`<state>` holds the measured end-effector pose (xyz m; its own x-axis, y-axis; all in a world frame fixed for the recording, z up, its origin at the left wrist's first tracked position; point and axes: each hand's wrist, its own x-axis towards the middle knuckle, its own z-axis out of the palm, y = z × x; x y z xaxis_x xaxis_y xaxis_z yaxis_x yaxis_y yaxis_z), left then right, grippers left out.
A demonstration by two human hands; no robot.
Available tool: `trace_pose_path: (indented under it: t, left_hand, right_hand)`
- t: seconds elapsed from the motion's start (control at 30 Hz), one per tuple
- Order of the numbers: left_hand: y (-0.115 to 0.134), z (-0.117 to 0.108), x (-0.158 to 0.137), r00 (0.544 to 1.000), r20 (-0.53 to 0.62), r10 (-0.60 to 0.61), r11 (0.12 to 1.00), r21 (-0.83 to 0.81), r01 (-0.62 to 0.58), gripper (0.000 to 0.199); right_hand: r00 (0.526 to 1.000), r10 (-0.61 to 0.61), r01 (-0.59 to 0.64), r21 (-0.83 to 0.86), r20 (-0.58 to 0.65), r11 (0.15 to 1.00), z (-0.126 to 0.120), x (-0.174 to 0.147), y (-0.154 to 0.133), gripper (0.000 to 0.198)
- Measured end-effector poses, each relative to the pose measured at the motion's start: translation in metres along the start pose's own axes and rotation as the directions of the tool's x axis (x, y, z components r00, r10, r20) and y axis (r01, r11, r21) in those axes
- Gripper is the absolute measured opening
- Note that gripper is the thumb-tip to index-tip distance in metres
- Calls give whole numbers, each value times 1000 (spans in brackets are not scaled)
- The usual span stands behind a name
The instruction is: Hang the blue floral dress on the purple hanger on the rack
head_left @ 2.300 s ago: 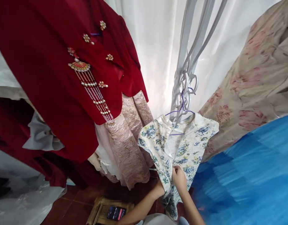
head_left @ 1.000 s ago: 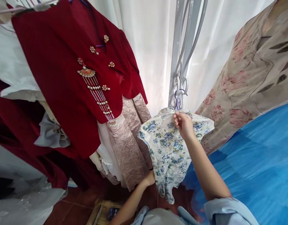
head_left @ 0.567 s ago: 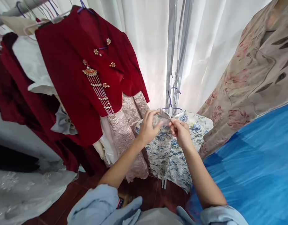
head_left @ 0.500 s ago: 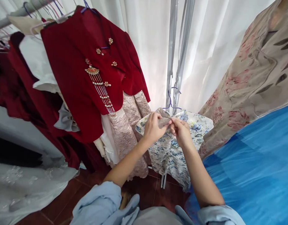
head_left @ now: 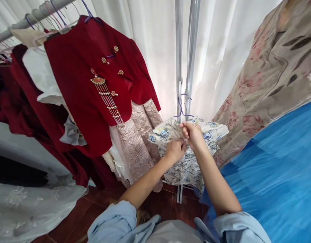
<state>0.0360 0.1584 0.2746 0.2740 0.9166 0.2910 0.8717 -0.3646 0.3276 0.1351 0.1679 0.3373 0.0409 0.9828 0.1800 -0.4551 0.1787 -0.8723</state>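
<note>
A white dress with a blue floral print (head_left: 187,168) hangs from a purple hanger (head_left: 181,109) on a grey metal stand (head_left: 179,50). Low on the dress's upper front, my left hand (head_left: 175,149) is closed, its fingertips pinching the cloth near the middle. My right hand (head_left: 193,134) is closed just above and to the right, its thumb and finger pressed together at the front opening by the collar. Whatever small fastening lies between the fingertips is hidden.
To the left, a dark red velvet jacket (head_left: 94,84) with beaded brooches hangs on a rail (head_left: 39,17) among other garments. A beige floral garment (head_left: 261,91) and blue tulle (head_left: 269,172) are on the right. White curtains (head_left: 155,57) hang behind; the floor (head_left: 163,202) is dark red tile.
My left hand has moved down and right, letting the raised collar flap drop. My right hand has shifted slightly up toward the hanger. The view has tilted a little.
</note>
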Motion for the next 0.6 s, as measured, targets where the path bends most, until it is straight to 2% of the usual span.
trace_pose_path:
  t: [0.07,0.13,0.17,0.2,0.27,0.3,0.33,0.4,0.47,0.53,0.6]
  left_hand:
    - [-11,-1,1,998,-33,48,994,-92,-50,28]
    - [-25,-9,5,980,-177,93,956,-261,-138,25]
    - [-31,-16,9,951,-296,92,922,-336,-194,24]
    - [-36,-26,13,903,-422,85,887,-381,-261,24]
    - [-38,-51,23,797,-588,135,843,-355,-404,23]
    - [-36,-65,29,776,-593,216,828,-310,-468,23]
    - [-33,-78,36,782,-532,323,806,-279,-522,21]
    - [-24,-99,50,820,-280,500,762,-307,-570,19]
    - [-17,-109,62,827,-76,558,753,-372,-542,18]
    - [-14,-108,71,817,-37,575,748,-382,-543,17]
    - [-14,-101,76,787,-85,611,725,-338,-600,16]
  right_hand:
    - [1000,-26,26,-25,13,999,4,0,-2,30]
    - [998,-59,60,-57,23,997,6,-3,-1,31]
    - [997,-75,77,-76,22,994,7,-6,0,31]
    - [996,-90,91,-99,15,991,6,-9,2,32]
    - [993,-121,119,-156,-3,980,6,-14,6,34]
    - [990,-143,139,-190,-10,972,6,-16,8,35]
    - [985,-172,164,-229,-15,960,6,-18,10,36]
    - [971,-239,220,-323,-19,921,6,-21,13,41]
    - [959,-285,257,-420,-4,871,6,-22,15,43]
    - [952,-305,270,-486,7,831,5,-22,16,41]
    - [944,-328,278,-512,-9,813,2,-20,19,40]
